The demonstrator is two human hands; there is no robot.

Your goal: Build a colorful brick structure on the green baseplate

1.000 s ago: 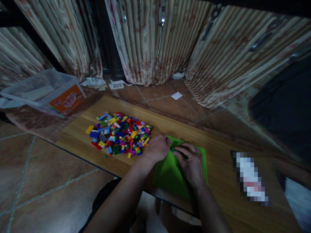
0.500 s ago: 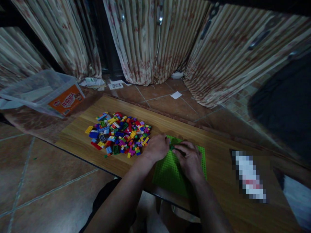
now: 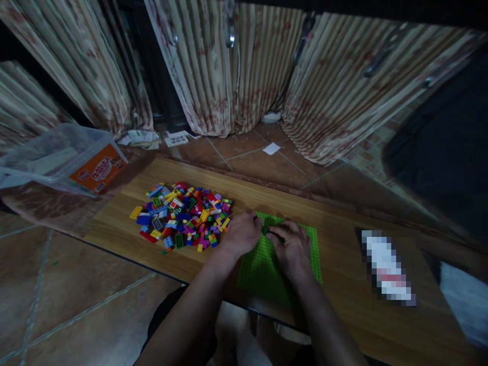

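Note:
A bright green studded baseplate (image 3: 259,269) lies on a low wooden table (image 3: 343,284) in front of me. My left hand (image 3: 242,233) rests curled at the plate's left far corner. My right hand (image 3: 292,246) lies on the plate with its fingers bent, pressing a small dark green brick (image 3: 266,231) that sits between the two hands. A heap of several small coloured bricks (image 3: 183,216) lies on the table to the left of my left hand.
A clear plastic tub (image 3: 57,157) with an orange label stands on the floor at the far left. Striped curtains (image 3: 244,66) hang behind the table. A blurred white object (image 3: 385,267) lies on the table at the right. Papers (image 3: 272,148) lie on the tiled floor.
Both hands have stayed on the far edge of the baseplate, the right hand's fingers edging slightly toward the left hand. The camera has tilted a little.

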